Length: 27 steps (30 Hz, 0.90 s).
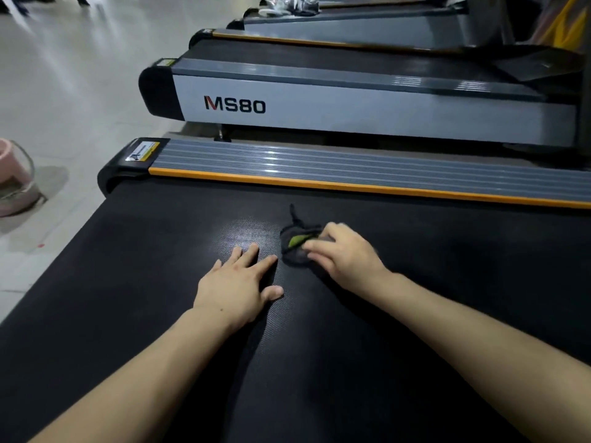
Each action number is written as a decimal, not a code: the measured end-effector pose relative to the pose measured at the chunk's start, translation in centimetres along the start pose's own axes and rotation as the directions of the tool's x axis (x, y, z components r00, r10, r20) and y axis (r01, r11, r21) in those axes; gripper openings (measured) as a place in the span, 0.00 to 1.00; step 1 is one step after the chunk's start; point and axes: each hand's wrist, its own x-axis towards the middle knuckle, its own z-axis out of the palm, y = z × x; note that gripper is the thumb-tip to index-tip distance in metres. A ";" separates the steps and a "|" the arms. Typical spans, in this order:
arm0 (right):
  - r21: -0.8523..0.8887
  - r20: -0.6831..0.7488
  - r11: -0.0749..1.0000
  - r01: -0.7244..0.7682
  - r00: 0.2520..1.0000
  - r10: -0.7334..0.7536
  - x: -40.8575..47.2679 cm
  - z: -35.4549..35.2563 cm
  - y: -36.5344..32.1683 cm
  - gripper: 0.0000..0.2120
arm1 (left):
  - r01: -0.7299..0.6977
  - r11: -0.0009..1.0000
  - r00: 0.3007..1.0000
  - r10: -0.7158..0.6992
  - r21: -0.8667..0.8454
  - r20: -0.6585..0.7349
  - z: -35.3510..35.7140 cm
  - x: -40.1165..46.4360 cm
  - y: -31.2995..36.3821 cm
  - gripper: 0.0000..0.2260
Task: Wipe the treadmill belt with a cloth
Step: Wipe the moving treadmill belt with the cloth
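Note:
The black textured treadmill belt (pixel 160 251) fills the lower part of the view. A small dark cloth (pixel 295 247) with a green patch lies bunched on the belt near its middle. My right hand (pixel 343 257) lies over the cloth's right side with fingers bent onto it, slightly blurred. My left hand (pixel 238 286) rests flat on the belt just left of the cloth, fingers straight and spread, holding nothing.
A grey ribbed side rail (pixel 319 164) with an orange strip borders the belt's far edge. Beyond it stands a second treadmill marked MS80 (pixel 235 105), with more behind. A pink bucket (pixel 12 180) sits on the pale floor at the left.

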 end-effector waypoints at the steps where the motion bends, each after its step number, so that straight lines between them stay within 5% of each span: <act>1: -0.024 -0.013 0.998 -0.050 0.999 0.050 2.0 0.7 1.0 0.12 | 0.000 1.000 1.000 0.000 -0.013 0.002 -0.1 0.0 0.0 0.30; 5: -0.044 -0.068 0.902 -0.430 0.902 0.427 8.3 3.1 2.3 0.10 | 0.008 0.998 1.000 -0.008 -0.061 -0.006 0.1 0.0 -0.1 0.29; 7: -0.063 -0.085 0.865 -0.498 0.866 0.492 8.4 3.4 1.9 0.10 | 0.011 0.997 1.000 -0.011 -0.081 -0.003 0.1 -0.1 -0.1 0.28; 17: 0.052 0.095 0.927 -0.372 0.926 0.366 4.3 -0.1 -0.6 0.11 | 0.042 0.994 0.999 -0.039 -0.098 0.030 -1.0 -0.4 0.6 0.29; 22: 0.087 0.035 0.977 -0.195 0.981 0.192 -2.8 -1.4 -2.6 0.10 | 0.054 0.993 0.998 -0.051 -0.103 0.026 -0.8 -0.5 0.8 0.28; 27: 0.052 -0.004 0.976 -0.213 0.977 0.214 -0.3 0.5 -0.6 0.11 | 0.081 0.989 0.996 -0.075 -0.120 0.052 -1.0 -0.2 0.8 0.29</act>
